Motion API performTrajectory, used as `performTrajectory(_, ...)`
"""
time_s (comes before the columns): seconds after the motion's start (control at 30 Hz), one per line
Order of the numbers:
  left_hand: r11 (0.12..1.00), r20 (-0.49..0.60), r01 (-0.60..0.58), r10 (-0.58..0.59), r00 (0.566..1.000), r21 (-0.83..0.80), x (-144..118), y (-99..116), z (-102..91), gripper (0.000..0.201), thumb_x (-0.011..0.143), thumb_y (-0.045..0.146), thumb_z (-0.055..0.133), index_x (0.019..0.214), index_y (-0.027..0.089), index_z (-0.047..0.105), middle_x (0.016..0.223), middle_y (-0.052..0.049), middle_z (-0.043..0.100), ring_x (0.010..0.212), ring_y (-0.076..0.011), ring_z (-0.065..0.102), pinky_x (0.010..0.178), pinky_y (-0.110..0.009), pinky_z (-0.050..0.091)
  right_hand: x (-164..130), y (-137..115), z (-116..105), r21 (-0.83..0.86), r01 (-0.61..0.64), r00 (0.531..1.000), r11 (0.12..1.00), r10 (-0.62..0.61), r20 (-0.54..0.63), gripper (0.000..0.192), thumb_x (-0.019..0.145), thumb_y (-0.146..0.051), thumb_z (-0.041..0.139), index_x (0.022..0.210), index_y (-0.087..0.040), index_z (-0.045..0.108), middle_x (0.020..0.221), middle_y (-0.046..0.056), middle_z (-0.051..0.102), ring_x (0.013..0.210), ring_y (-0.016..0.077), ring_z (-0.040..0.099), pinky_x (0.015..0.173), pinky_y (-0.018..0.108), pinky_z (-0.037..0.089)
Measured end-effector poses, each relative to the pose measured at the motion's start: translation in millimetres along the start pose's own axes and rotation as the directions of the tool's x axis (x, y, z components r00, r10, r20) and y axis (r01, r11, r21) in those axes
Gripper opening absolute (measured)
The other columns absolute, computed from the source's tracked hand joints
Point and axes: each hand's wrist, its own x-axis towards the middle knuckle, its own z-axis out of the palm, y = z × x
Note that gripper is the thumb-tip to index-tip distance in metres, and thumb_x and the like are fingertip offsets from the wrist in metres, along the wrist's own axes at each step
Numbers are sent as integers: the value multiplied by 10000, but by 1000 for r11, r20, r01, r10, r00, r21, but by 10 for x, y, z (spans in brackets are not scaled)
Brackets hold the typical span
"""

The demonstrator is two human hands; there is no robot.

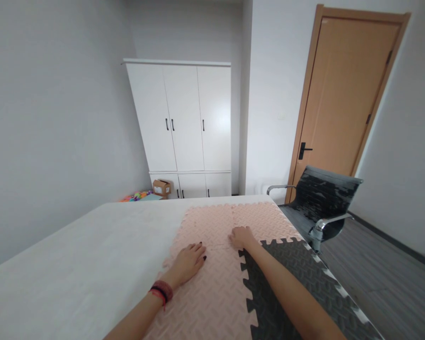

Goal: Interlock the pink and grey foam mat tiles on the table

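Here: white surface (92,255) carries pink foam mats (212,283), dark grey foam mat (290,283) interlocked at right. Left hand (188,261) flat, fingers spread, pressing pink mat; right hand (241,237) palm-down on pink seam, holding nothing.

I am in a plain room of a home, seemingly a spare bedroom or playroom, with bare pale walls. A tall white wardrobe (182,127) stands against the far wall, a wooden door (343,99) is to my right, and a black office chair (320,203) sits near it. Colourful toys (136,195) and a small cardboard box (162,187) lie on the floor by the wardrobe, and foam play mats (212,264) cover part of the white table (92,255) before me.
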Motion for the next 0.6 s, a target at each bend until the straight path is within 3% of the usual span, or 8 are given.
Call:
performTrajectory(0.2,999,23,30,-30,999,12,-7,-33,1,410,930,369,325,1255,213,520,1337,-74,495,1211,-240,445,1012,-442,381,220,49,2,27,29,998,999,-27,-53,488,954,-429,390,1345,-138,420,1377,119,400,1271,230,388,1087,495,267)
performTrajectory(0.43,998,51,49,-51,997,25,-6,-10,-53,431,924,362,296,1284,238,499,1370,-41,476,1249,-226,421,1073,-406,338,378,46,24,7,15,1000,1000,-16,21,470,933,-493,418,1146,-102,566,1142,120,567,1062,203,545,959,445,418)
performTrajectory(0.6,998,72,63,-65,995,29,-18,-25,-32,454,929,395,275,1305,247,483,1397,-43,448,1270,-237,401,1088,-418,321,657,101,-29,-10,14,1000,1000,-13,14,431,918,-446,465,1188,-119,544,1186,113,540,1120,218,505,1013,486,358)
